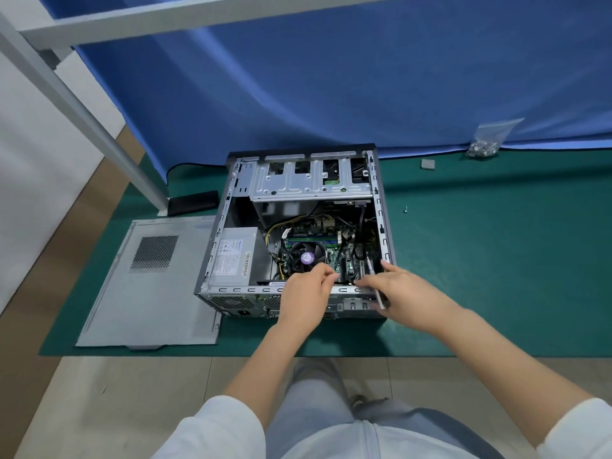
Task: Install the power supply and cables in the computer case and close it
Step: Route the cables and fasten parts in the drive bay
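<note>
Open steel computer case (298, 233) lies on its side at the middle of the green mat (496, 260), boxy grey power supply (233, 256) seated inside at nine o'clock. Left hand (306, 293) curls over the near rim; whether it pinches anything, I can't tell. Right hand (402, 289) grips a slim metal screwdriver (376, 281). Flat perforated side panel (149, 283) rests at eight o'clock, a crinkly bag of screws (485, 144) at two.

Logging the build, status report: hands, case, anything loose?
Left hand and right hand both inside open case. Power supply seated. Side panel off, flat on mat. Loose screw nearby.
</note>
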